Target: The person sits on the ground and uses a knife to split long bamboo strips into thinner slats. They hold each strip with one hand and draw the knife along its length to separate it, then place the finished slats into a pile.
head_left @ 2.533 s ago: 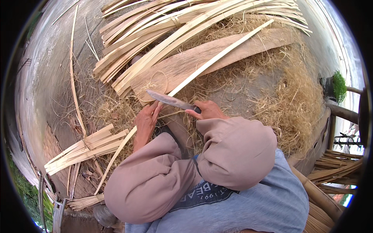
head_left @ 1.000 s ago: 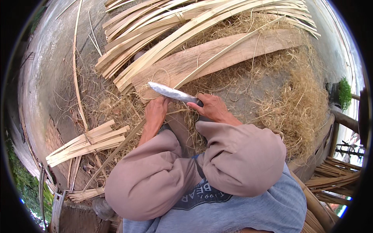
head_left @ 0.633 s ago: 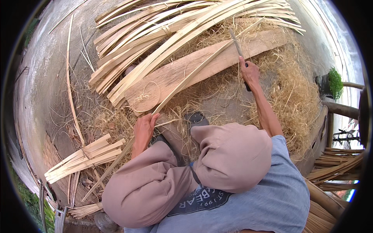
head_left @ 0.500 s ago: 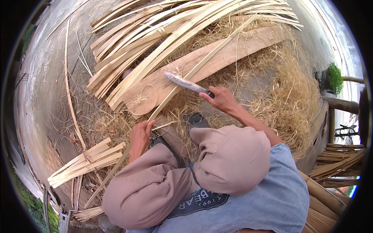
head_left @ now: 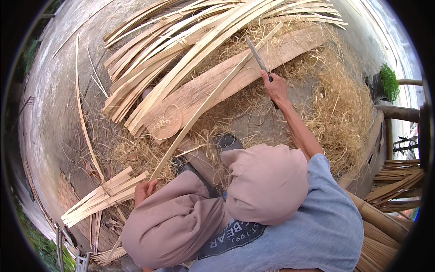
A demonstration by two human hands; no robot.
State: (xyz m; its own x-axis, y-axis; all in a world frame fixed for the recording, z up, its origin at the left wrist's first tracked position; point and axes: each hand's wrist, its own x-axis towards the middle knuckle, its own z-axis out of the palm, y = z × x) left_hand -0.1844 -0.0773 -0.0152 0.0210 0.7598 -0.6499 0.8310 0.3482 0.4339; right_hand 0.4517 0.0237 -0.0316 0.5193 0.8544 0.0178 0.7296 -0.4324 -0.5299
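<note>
My right hand [head_left: 275, 88] is closed round the dark handle of a long knife [head_left: 256, 53]. Its blade points up and away, against or just over the far part of a pale bamboo strip [head_left: 203, 107]. The strip lies slantwise across a wide wooden board [head_left: 222, 75]. Beside my left knee, my left hand [head_left: 145, 188] grips the strip's near end; my trouser leg partly hides its fingers. Where exactly the blade meets the strip cannot be made out.
A large bundle of split strips [head_left: 154, 61] lies beyond the board. Curly shavings [head_left: 342, 106] heap up at the right. A smaller strip bundle [head_left: 102, 197] sits at the left, and more strips [head_left: 394, 186] are stacked far right, near a thick bamboo pole [head_left: 378, 215].
My right hand has moved the knife up and away along the strip, turning the blade upward. My left hand has drawn back toward me and left with the strip.
</note>
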